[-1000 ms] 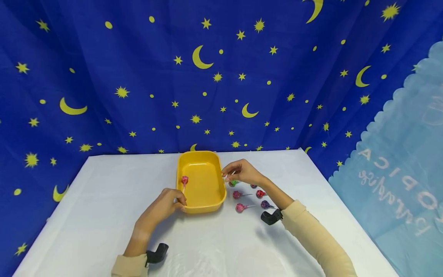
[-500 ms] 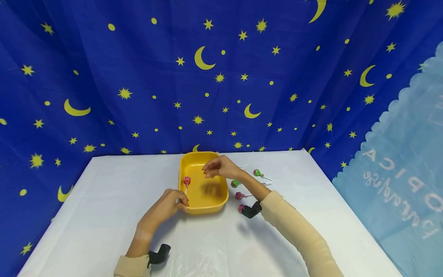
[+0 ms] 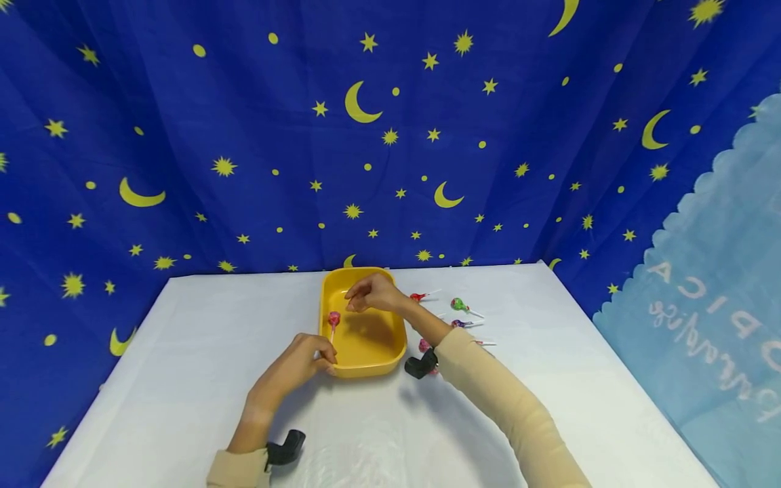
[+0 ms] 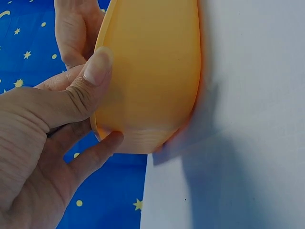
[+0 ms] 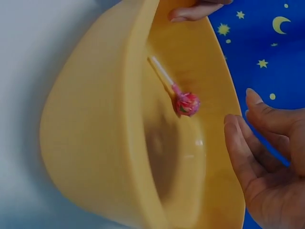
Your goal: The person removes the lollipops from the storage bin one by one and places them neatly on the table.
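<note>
My left hand (image 3: 302, 359) grips the near left corner of a yellow plastic tub (image 3: 366, 371), thumb over the rim and fingers outside. Inside, near the left wall, lies a pink-wrapped lollipop (image 3: 333, 318) with its stick toward that hand; the right wrist view shows the lollipop (image 5: 187, 103) on the tub's floor. My right hand (image 3: 375, 293) is above the tub's far half, fingers loosely bent. In the right wrist view the right hand (image 5: 271, 148) has a gap between thumb and fingertips, with nothing visible in it.
To the tub's right, on the white tabletop (image 3: 201, 339), lie a red lollipop (image 3: 417, 297), a green lollipop (image 3: 459, 304), a purple lollipop (image 3: 460, 324) and others partly hidden by my right arm. A blue star-patterned curtain (image 3: 274, 135) hangs behind.
My right hand has moved left from the tub's right rim to above its inside. The left hand keeps its grip on the tub, and the pink lollipop stays in place inside.
</note>
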Demonstrator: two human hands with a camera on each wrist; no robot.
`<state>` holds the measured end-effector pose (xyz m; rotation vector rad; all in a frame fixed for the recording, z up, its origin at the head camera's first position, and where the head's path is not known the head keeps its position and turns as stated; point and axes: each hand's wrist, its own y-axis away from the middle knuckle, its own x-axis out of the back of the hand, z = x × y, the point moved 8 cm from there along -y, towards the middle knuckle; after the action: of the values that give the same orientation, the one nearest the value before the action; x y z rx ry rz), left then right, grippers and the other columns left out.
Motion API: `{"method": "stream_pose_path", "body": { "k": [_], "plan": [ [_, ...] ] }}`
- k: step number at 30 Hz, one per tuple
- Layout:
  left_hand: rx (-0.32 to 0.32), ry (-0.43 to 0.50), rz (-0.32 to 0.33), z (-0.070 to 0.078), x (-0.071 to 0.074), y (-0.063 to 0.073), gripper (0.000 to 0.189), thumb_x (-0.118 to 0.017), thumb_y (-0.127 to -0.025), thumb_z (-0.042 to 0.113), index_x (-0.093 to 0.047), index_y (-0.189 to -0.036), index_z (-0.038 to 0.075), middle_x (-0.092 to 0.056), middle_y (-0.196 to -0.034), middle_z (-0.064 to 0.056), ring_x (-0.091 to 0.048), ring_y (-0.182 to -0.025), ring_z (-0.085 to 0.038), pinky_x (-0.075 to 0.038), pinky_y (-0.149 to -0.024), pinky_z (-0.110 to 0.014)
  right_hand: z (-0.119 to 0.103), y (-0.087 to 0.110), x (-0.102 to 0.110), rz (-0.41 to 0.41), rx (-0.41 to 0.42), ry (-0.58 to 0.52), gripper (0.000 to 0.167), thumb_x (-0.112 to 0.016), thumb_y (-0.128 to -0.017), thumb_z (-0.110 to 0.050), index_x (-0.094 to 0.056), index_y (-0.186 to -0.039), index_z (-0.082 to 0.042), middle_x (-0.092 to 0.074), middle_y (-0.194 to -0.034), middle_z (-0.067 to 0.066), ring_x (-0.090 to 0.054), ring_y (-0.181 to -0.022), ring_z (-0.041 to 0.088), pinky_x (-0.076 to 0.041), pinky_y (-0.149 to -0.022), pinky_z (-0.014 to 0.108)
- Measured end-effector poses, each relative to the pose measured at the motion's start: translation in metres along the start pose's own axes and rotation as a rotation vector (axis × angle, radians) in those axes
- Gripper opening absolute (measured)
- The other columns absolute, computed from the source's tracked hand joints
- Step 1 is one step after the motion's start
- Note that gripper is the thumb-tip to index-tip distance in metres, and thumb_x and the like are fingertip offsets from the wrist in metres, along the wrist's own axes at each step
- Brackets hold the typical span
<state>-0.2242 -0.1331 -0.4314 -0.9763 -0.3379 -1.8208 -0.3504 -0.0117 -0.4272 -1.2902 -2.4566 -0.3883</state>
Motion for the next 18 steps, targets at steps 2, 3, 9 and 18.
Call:
{"method": "stream_pose_path", "body": {
  "k": [2,3,9,18],
  "plan": [
    [-0.017,0.000,0.002,0.001,0.000,0.000,0.011,-0.078,-0.078,0.006,-0.072,-0.073,0.013,-0.068,-0.078,0.006,-0.059,-0.074,-0.005,-0.053,-0.071,-0.029,0.001,-0.002,-0.001,0.010,-0.019,0.014,0.029,-0.073,-0.084,0.001,-0.066,-0.108,0.014,-0.073,-0.089,0.019,-0.066,-0.067,0.010,-0.059,-0.072,0.031],
    [-0.020,0.001,0.003,0.001,0.000,-0.001,0.011,-0.078,-0.078,0.006,-0.071,-0.073,0.013,-0.068,-0.077,0.006,-0.059,-0.074,-0.005,-0.053,-0.071,-0.028,0.003,-0.003,-0.001,0.017,-0.030,0.019,0.027,-0.073,-0.083,0.001,-0.067,-0.107,0.013,-0.074,-0.089,0.019,-0.067,-0.068,0.013,-0.060,-0.073,0.032],
    [-0.016,0.006,-0.004,0.002,0.001,0.001,0.011,-0.077,-0.079,0.007,-0.071,-0.073,0.013,-0.068,-0.078,0.006,-0.059,-0.074,-0.005,-0.052,-0.069,-0.025,0.012,-0.011,-0.004,0.052,-0.108,0.088,0.020,-0.074,-0.082,-0.003,-0.072,-0.099,0.007,-0.074,-0.082,0.016,-0.072,-0.076,0.028,-0.059,-0.078,0.042],
    [0.011,-0.012,-0.003,0.002,0.001,0.000,0.012,-0.077,-0.079,0.007,-0.072,-0.073,0.015,-0.068,-0.078,0.007,-0.059,-0.075,-0.006,-0.054,-0.073,-0.032,0.021,-0.022,-0.015,0.042,-0.193,0.176,0.015,-0.073,-0.083,-0.005,-0.074,-0.094,0.005,-0.074,-0.084,0.014,-0.071,-0.081,0.027,-0.058,-0.080,0.037]
  ]
}}
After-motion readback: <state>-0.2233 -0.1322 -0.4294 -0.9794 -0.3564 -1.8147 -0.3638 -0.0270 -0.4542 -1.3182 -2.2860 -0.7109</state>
